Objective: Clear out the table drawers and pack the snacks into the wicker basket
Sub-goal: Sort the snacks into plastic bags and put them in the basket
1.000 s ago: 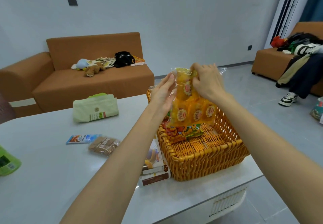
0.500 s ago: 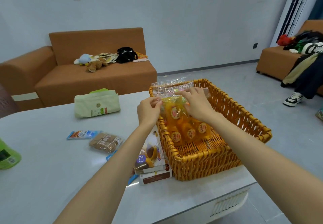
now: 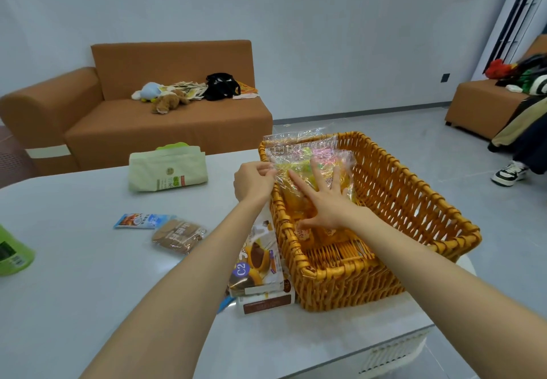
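The wicker basket (image 3: 414, 210) stands at the right end of the white table (image 3: 74, 275). Inside it, against its left wall, lies a clear bag of yellow snacks (image 3: 299, 198). My right hand (image 3: 322, 201) lies flat on the bag with fingers spread. At the basket's left rim my left hand (image 3: 254, 181) pinches the bag's upper left edge. Another clear bag (image 3: 299, 144) leans at the basket's far left corner. Snack boxes (image 3: 260, 275) lie stacked beside the basket's left wall.
On the table lie a brown biscuit pack (image 3: 177, 235), a blue packet (image 3: 142, 220), a pale green pouch (image 3: 167, 171) and a green object (image 3: 11, 252) at the left edge. An orange sofa (image 3: 142, 118) stands behind. A person's shoe (image 3: 509, 173) is at far right.
The yellow snack bag has gone down from above the basket into it. My right hand has let go of its top and now lies flat on it.
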